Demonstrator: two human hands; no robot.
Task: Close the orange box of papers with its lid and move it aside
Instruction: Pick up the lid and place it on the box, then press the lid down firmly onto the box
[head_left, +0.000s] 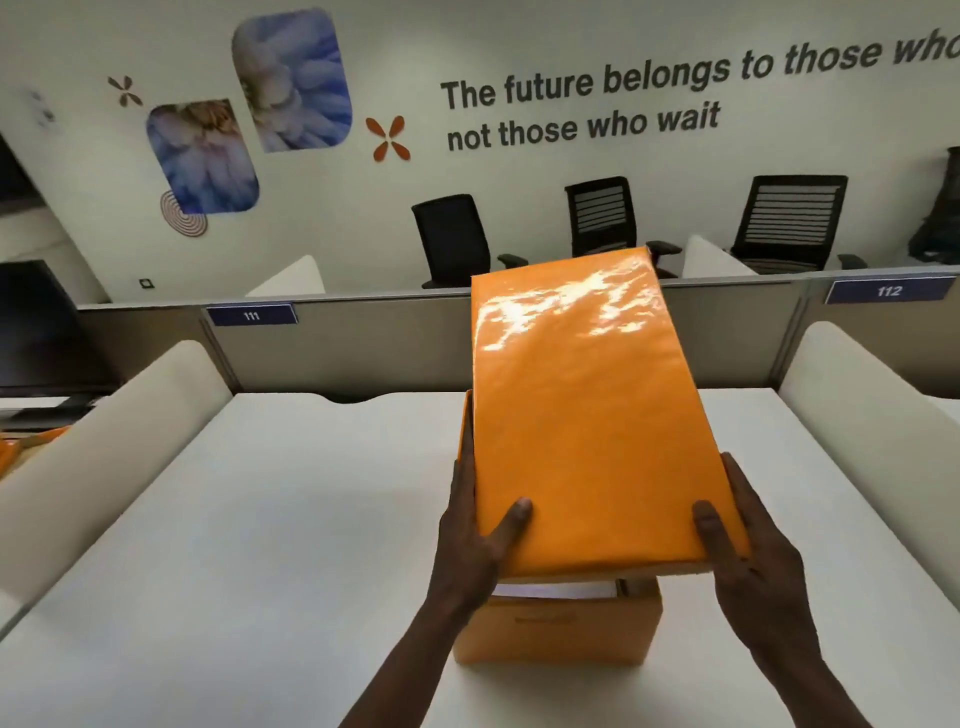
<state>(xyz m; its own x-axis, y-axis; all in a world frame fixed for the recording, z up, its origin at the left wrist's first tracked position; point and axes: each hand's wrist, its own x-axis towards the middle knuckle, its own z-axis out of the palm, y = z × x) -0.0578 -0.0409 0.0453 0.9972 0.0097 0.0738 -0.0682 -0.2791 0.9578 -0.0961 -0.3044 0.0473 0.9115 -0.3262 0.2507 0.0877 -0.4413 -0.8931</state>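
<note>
The glossy orange lid (587, 410) hovers above the orange box (561, 634), which stands on the white desk (260, 545) near its front edge. The lid is tilted, its far end raised. My left hand (480, 535) grips the lid's near left side, thumb on top. My right hand (748, 551) grips its near right side the same way. Under the lid's near edge a strip of white papers (556, 591) shows inside the box. Most of the box is hidden by the lid.
White curved dividers (104, 447) (872, 415) flank the desk, and a grey partition (363, 343) closes its far side. A dark monitor (36, 332) stands at the left. Black office chairs (452, 239) line the wall behind.
</note>
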